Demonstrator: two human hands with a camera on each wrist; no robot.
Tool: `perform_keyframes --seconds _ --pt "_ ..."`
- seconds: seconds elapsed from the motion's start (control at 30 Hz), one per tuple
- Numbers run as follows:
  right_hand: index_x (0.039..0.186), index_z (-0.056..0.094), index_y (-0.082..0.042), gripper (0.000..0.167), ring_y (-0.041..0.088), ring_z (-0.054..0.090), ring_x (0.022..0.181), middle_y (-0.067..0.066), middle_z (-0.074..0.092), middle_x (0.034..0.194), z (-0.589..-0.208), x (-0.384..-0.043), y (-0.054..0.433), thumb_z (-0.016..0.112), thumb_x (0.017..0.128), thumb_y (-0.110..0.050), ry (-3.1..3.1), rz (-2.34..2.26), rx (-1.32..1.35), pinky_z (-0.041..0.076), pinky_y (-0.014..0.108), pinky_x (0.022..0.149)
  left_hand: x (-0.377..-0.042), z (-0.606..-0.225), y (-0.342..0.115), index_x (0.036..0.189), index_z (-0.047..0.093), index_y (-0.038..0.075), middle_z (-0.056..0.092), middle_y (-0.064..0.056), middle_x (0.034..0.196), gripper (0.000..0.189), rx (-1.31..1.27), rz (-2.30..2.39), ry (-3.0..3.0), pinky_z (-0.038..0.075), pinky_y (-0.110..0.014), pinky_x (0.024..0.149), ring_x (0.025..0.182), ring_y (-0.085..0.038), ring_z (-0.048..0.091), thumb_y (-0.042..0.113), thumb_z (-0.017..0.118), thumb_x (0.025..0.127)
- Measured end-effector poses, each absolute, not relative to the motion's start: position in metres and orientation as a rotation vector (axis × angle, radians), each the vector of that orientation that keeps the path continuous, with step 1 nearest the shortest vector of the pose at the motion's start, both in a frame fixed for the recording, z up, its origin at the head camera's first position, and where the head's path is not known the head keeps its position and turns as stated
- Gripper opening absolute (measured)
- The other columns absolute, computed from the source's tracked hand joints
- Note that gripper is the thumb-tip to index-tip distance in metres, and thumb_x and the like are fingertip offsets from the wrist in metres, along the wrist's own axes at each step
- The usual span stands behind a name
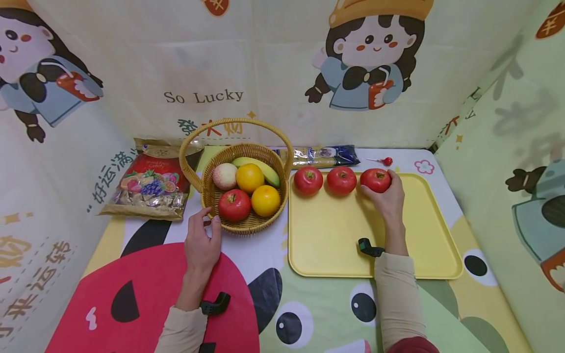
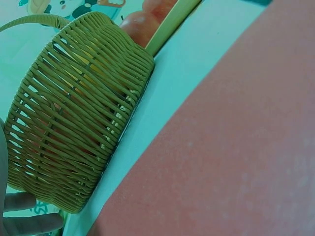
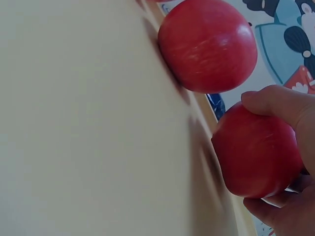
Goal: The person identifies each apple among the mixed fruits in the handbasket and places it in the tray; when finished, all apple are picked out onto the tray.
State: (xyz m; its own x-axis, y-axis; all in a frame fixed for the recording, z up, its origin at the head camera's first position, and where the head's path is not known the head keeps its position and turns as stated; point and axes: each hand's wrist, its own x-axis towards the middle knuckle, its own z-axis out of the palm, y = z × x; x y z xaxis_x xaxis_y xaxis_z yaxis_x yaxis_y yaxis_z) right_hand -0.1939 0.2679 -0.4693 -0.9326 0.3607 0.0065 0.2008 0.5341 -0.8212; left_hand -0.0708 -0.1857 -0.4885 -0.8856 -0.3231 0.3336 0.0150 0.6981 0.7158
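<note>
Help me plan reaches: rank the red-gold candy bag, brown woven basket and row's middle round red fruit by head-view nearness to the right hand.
1. Middle fruit: left of the right hand.
2. Basket: farther left.
3. Candy bag: left of basket.

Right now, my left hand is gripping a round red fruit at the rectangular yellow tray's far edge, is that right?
Wrong hand: your right hand grips the round red fruit at the far edge of the rectangular yellow tray, as the head view shows.

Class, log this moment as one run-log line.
right hand: grips rightmost red fruit at yellow tray's far edge | left hand: beside wicker basket | banana: inside basket
</note>
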Motion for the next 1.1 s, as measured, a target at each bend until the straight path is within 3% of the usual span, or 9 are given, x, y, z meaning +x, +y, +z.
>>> perform_keyframes --seconds 0.6,1.1 --pt "0.160 0.016 -0.010 0.101 0.036 0.030 0.147 0.018 0.029 0.161 -0.471 -0.197 0.265 0.080 0.084 -0.029 -2.629 1.388 -0.467 0.035 0.055 0.118 -0.071 -0.488 -0.185 0.135 0.054 0.010 0.059 -0.016 0.126 0.042 0.235 -1.061 -2.463 0.057 -0.052 0.083 0.103 -0.031 0.066 0.034 0.054 0.100" --pt "0.161 0.017 -0.015 0.099 0.028 0.026 0.150 0.008 0.026 0.164 -0.450 -0.192 0.267 0.077 0.085 -0.039 -2.534 1.419 -0.486 0.032 0.047 0.121 -0.072 -0.489 -0.185 0.135 0.054 0.009 0.059 -0.017 0.128 0.043 0.237 -1.066 -2.467 0.057 -0.052 0.084 0.103 -0.031 0.066 0.034 0.054 0.100"
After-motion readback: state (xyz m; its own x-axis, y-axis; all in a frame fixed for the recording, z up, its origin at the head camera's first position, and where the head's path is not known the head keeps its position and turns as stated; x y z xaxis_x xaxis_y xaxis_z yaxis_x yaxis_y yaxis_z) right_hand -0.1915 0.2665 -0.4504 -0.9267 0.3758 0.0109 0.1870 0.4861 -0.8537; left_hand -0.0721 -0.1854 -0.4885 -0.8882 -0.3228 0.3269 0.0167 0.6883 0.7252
